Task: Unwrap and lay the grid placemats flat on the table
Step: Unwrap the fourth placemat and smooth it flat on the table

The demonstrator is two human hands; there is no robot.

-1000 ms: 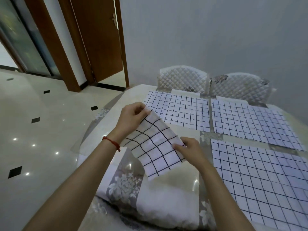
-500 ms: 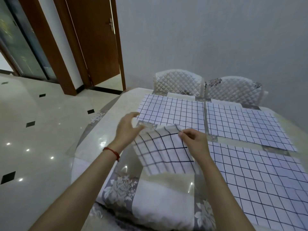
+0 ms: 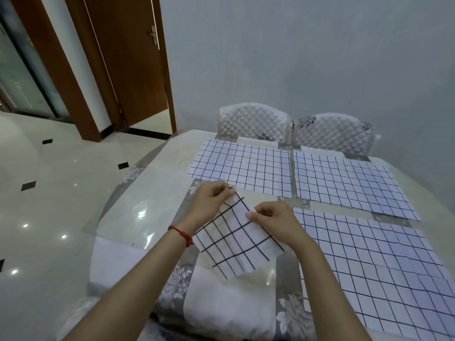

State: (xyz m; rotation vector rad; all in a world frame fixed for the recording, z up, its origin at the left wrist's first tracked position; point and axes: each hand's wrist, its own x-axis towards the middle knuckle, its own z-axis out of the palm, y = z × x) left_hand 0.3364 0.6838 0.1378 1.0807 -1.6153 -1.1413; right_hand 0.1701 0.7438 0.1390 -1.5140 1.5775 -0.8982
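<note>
The step in hand is judged to be the unfolding of the fourth grid placemat: three placemats are already laid flat on the tabletop (image 3: pixel 157 193), one at the upper centre (image 3: pixel 243 166), one at the upper right (image 3: pixel 349 183) and one along the right side of the frame (image 3: pixel 374 262), while a folded placemat (image 3: pixel 236 239) is held just above the bare lower-centre part of the tabletop.

The folded placemat is held between both hands, tilted, with its far corner raised and its near edge hanging lowest. Its top corner is pinched by the left hand (image 3: pixel 211 200), thumb and fingertips closed on the edge. The right-hand edge of the same piece is gripped by the right hand (image 3: pixel 273 220), fingers curled over it (a fold layer seems to be picked at there, though this cannot be told for certain). Both hands are thus closed on the cloth, set near each other at its upper end, and the bulk of the placemat lies below and between them, toward the lower centre of the frame.

For the next move, the layers would probably need to be separated and the hands drawn apart, so that the sheet opens to full size. It would then be lowered onto the free area left of the right-side placemat and below the upper-centre one, and smoothed. Care would be called for so that the neighbouring placemats are not dragged or overlapped.
</note>
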